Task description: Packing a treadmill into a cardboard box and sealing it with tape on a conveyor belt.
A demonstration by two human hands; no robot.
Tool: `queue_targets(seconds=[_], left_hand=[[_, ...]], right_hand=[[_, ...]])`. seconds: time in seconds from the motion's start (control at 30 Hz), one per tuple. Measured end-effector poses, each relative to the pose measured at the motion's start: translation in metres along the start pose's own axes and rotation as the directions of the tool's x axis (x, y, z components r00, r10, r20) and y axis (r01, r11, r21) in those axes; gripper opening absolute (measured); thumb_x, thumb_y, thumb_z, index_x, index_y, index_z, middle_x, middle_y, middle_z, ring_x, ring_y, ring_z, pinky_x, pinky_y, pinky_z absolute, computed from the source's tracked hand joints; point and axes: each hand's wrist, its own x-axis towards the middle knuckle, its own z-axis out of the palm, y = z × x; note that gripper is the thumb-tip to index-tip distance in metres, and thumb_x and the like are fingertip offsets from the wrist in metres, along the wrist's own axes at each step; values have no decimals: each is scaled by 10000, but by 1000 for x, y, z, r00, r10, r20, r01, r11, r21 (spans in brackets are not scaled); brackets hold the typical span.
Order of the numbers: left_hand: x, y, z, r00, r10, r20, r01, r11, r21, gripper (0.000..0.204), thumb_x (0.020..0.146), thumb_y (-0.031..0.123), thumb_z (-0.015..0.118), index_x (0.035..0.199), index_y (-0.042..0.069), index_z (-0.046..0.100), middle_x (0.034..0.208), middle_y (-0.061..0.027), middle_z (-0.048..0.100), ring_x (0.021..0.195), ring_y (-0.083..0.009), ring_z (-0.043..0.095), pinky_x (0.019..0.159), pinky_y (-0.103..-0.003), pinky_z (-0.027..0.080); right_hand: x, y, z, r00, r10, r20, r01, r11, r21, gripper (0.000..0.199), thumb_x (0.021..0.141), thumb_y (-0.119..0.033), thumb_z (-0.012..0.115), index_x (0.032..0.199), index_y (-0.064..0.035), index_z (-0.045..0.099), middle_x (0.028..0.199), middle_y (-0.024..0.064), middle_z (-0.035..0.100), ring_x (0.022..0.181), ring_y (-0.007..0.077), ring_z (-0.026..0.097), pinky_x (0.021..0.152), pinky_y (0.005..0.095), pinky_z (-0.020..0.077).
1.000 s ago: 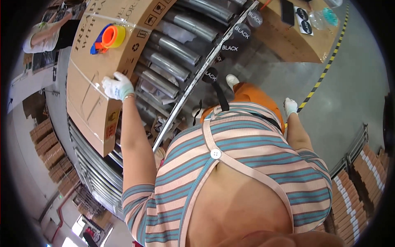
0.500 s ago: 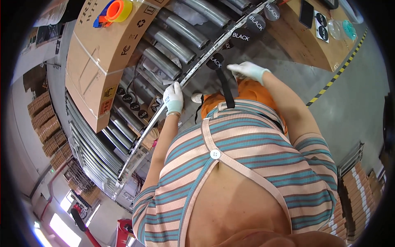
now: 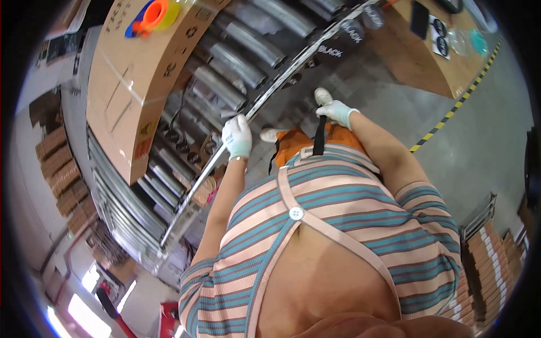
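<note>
Strap [image 3: 319, 137] in right fingers [image 3: 326, 110], end unclear

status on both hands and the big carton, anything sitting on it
Left hand at conveyor rail. Right hand at black strap, grip unclear. Carton on rollers, tape dispenser on top.

Striped tape [image 3: 455, 106] lines the grey floor [image 3: 468, 152]; brown cardboard stacks [image 3: 63, 176] stand at left

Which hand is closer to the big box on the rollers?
Left. The left hand is at the metal rail, to the box's right; the right hand is farther right, at the black strap.
</note>
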Motion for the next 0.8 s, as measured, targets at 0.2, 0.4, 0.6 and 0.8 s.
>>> queue_targets(seconds=[0.2, 0.4, 0.6, 0.8], left_hand=[[-4, -13, 13, 999, 12, 43, -10, 999, -42, 380, 970, 345, 452, 961, 32, 667, 936, -208, 648, 883, -388, 593, 798, -488, 450], [-10, -23, 13, 999, -6, 35, 6, 1000, 9, 421, 974, 363, 423, 932, 19, 664, 921, -226, 641, 883, -407, 583, 799, -495, 445], [9, -9, 8, 994, 9, 107, -19, 996, 93, 433, 975, 349, 347, 829, 26, 596, 893, -240, 622, 849, -444, 570, 759, -525, 444], [22, -16, 12, 968, -16, 249, -48, 967, 250, 314, 951, 223, 360, 924, 37, 611, 946, -217, 648, 903, -414, 625, 785, -481, 507]], right_hand=[[6, 25, -66, 931, -114, -346, 58, 984, -168, 478, 835, -424, 555, 1005, 1, 692, 918, 159, 692, 767, 274, 651, 692, 366, 511], [-28, 72, -136, 828, 74, -556, -236, 945, -226, 563, 850, -430, 501, 1178, 11, 627, 1270, 225, 578, 1225, 382, 508, 1018, 404, 412], [-24, 106, -165, 746, 260, -613, -402, 910, -102, 525, 865, -386, 475, 1227, -29, 608, 1327, 204, 532, 1247, 359, 494, 1038, 412, 412], [-42, 77, -150, 845, 114, -522, -280, 926, -252, 534, 876, -396, 436, 1184, -3, 624, 1282, 225, 553, 1195, 377, 529, 1019, 437, 431]])
